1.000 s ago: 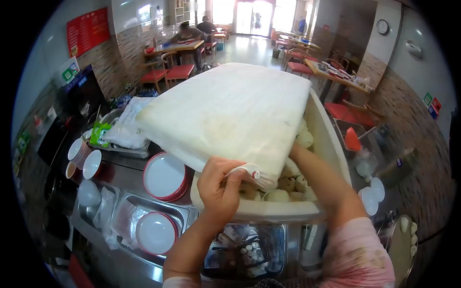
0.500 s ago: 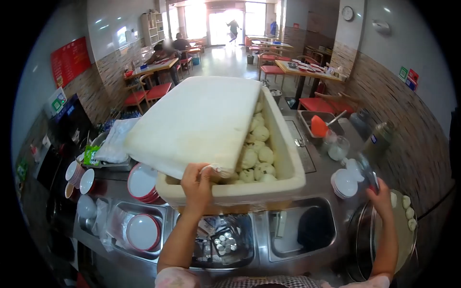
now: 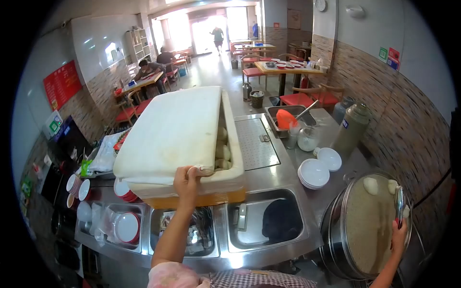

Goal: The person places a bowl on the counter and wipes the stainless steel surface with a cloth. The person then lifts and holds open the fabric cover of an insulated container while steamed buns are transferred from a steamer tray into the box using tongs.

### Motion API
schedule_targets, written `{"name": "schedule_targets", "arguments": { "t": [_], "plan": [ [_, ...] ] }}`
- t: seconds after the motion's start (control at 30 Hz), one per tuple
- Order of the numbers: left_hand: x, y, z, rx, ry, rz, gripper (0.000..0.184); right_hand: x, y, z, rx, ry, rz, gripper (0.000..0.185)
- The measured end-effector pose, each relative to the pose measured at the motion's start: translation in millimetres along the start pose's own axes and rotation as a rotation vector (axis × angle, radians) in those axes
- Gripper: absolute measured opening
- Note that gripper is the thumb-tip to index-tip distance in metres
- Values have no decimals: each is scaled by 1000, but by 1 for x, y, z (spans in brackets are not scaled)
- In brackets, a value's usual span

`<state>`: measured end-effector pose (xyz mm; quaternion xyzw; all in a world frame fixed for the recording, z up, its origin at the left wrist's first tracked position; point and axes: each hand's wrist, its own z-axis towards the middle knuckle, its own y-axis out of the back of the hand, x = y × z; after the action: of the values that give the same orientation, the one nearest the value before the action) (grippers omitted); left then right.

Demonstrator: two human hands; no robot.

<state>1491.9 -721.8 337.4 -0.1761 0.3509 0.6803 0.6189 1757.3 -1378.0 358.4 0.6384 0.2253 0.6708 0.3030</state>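
My left hand (image 3: 186, 183) grips the near corner of a white padded lid (image 3: 168, 134). That lid covers most of a foam box (image 3: 216, 186), and through the gap along its right side show several pale steamed buns (image 3: 222, 150). At the far right, my right hand (image 3: 397, 235) is closed around metal tongs (image 3: 399, 204), which reach over a large round steamer (image 3: 362, 225). A few white buns (image 3: 370, 186) lie near the steamer's far edge, one close to the tips. Whether the tongs pinch a bun I cannot tell.
White bowls (image 3: 314, 174) stand left of the steamer, near a glass jar (image 3: 308, 139) and a large flask (image 3: 353, 128). Sink basins (image 3: 269, 221) line the counter's front; the left one holds red-rimmed plates (image 3: 127, 227). People sit at a table (image 3: 144, 81) beyond.
The view has turned right. The lid now covers more of the box, narrowing the gap over the buns. My right hand and the tongs have moved from beside the bowls to over the steamer.
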Motion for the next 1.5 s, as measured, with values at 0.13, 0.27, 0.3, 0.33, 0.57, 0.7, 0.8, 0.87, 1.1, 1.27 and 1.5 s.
{"name": "schedule_targets", "arguments": {
  "t": [0.13, 0.27, 0.3, 0.33, 0.57, 0.7, 0.8, 0.87, 1.1, 1.27, 1.5],
  "plan": [
    [-4, -22, -7, -69, -201, 302, 22, -26, 13, 3, 48, -72, -27, 56],
    [16, -31, -10, -55, -316, 488, 32, -74, 0, 21, -88, 7, 147, 38],
    [19, -31, -10, -63, -356, 562, 34, -70, 0, 20, -88, -23, 135, 43],
    [22, -31, -12, -43, -144, 436, 31, -29, 7, 9, -74, -17, -75, 47],
    [23, -29, -8, -40, -293, 452, 29, -24, -22, 43, -11, 61, -175, 66],
    [22, -30, -9, -54, -298, 538, 28, 2, -56, 60, 14, 192, -450, 71],
    [25, -29, -7, -30, -287, 531, 27, 12, -78, 74, 62, 274, -519, 66],
    [28, -29, -7, -45, -279, 539, 27, 18, -82, 74, 22, 366, -593, 63],
    [20, -32, -10, -66, -274, 552, 27, 32, -50, 10, 52, 360, -572, 66],
    [25, -31, -9, -82, -299, 548, 28, 5, -12, 4, 191, 117, -292, 77],
    [36, -28, -5, -39, -319, 592, 30, -60, 91, 62, -62, -141, -712, 83]
  ]
}}
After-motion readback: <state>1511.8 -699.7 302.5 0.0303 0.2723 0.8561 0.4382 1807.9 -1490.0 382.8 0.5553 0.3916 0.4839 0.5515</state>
